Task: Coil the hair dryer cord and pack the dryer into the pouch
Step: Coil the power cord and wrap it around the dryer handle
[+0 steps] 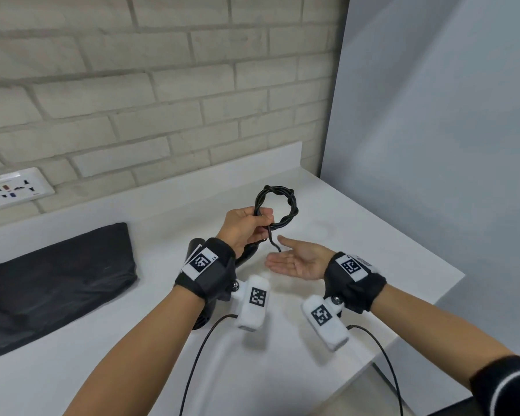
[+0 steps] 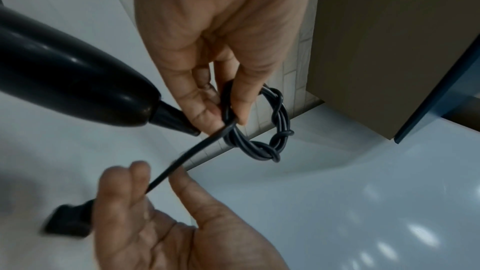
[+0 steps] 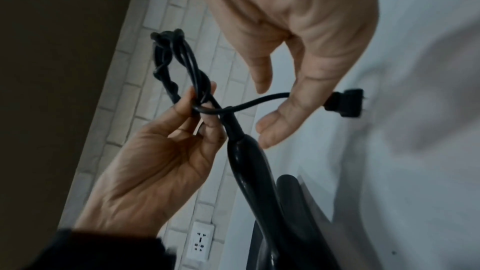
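Note:
My left hand (image 1: 246, 226) pinches one side of the coiled black cord (image 1: 278, 205) and holds the ring upright above the white counter (image 1: 357, 223). The loops are twisted round each other (image 2: 275, 130). The dryer's glossy black handle (image 2: 64, 89) lies just below that hand, its body (image 1: 201, 319) under my left wrist. My right hand (image 1: 294, 259) lies palm up with straight fingers to the right of the coil. The loose cord tail (image 3: 259, 100) runs across its fingers, and the plug (image 3: 345, 104) hangs beyond them. The black pouch (image 1: 51, 280) lies flat at the left.
A brick wall with a white socket plate (image 1: 15, 187) backs the counter. A grey partition (image 1: 433, 115) closes off the right side, and the counter's edge (image 1: 418, 319) runs close to my right wrist. Thin black cables (image 1: 198, 355) trail from the wrist cameras.

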Demonstrator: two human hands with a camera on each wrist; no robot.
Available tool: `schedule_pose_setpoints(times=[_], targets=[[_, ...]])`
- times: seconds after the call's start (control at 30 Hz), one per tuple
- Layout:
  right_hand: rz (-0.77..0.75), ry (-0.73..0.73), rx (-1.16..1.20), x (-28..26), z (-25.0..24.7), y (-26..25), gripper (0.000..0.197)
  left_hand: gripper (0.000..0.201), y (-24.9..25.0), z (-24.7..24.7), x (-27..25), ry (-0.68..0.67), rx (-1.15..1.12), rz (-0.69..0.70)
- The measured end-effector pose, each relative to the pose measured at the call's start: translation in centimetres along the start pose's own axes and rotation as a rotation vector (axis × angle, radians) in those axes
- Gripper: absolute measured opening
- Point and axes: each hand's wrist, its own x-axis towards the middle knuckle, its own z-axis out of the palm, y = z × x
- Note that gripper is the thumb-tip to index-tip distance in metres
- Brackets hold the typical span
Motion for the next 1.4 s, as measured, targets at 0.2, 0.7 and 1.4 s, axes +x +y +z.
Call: schedule_pose_setpoints(times=[0.2,0.7,1.4], targets=[[-0.291,0.118,0.146,0.6,-0.5,-1.9,0.021,0.012,-0.1,0.4,-0.1,-0.029,0.07,-0.007],[-0.552,0.113,0.051,-0.3,-0.9,-3.9,0.029,0.016,-0.5,0.9,-0.1,0.002,0.05,-0.006],[-0.563,-0.054,-0.641,-2.3,-2.3,-4.7,0.035,0.011,-1.1,0.9,0.3,0.029,-0.047,-0.007]])
